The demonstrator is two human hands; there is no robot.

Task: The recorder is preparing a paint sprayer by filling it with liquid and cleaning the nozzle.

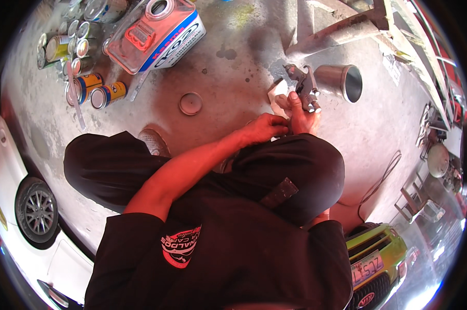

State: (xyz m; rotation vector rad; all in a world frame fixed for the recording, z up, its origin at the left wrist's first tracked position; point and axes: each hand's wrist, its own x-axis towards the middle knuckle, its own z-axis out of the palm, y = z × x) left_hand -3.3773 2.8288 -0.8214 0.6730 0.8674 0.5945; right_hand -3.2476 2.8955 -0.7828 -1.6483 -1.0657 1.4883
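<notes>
My right hand (pixel 304 120) is wrapped round a metal spray gun (pixel 306 89), with the thumb lying along it. A metal cup (pixel 332 80) lies on its side right beside the gun; I cannot tell whether the two are joined. Close to the right wrist, my left hand (pixel 264 128) is closed, its fingers bent together. What it may hold is hidden. A crumpled white paper or cloth (pixel 278 93) shows just left of the gun, partly behind the right hand. On the concrete floor ahead lies a round lid (pixel 190 104).
A large rectangular solvent can (pixel 179 49) stands ahead on the left. Near it are yellow-and-blue cans (pixel 108 95) and several other tins. A worn stand (pixel 336 37) rises at the far right. White (pixel 63 258) and green (pixel 385 248) cars flank me; a cable (pixel 383 175) lies at right.
</notes>
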